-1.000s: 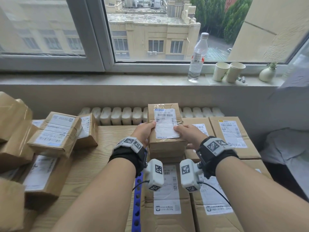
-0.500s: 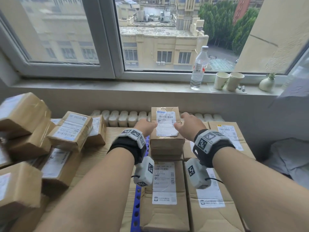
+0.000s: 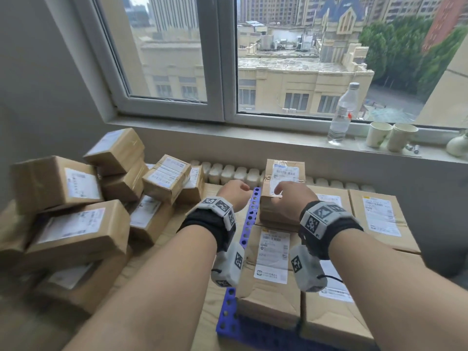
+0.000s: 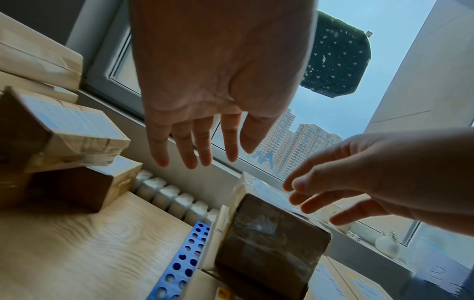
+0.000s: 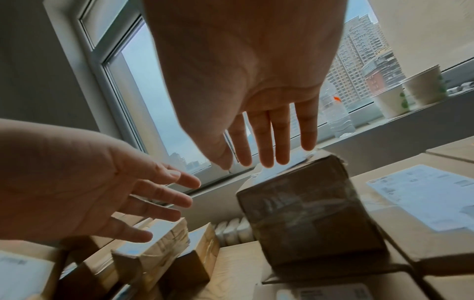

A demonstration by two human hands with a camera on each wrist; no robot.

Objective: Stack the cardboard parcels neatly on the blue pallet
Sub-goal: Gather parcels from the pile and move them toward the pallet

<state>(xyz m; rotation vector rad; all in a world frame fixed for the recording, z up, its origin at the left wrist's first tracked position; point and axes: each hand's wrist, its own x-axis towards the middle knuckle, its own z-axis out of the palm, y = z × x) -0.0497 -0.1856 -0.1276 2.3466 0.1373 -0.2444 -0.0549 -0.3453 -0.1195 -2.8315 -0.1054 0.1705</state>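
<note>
Left hand (image 4: 218,85), right hand (image 5: 246,81) spread wide, empty. Small brown taped cardboard parcel (image 3: 279,191) sits atop pallet stack; careless knock could topple it.

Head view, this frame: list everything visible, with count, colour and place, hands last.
Small parcel: one, brown, white label, atop the flat parcels on the pallet.
Flat parcels: at least four, brown, lying on the pallet.
Blue pallet: one, perforated, on the wooden surface, right.
Loose parcels: a heap, brown, left, off the pallet.
Water bottle: one, clear, windowsill.
Paper cups: two, white, windowsill.
Vase: one, white, windowsill, far right.
Radiator: one, white, under the sill.
Left hand: empty, left of the small parcel.
Right hand: fingers straight, over the small parcel.
</note>
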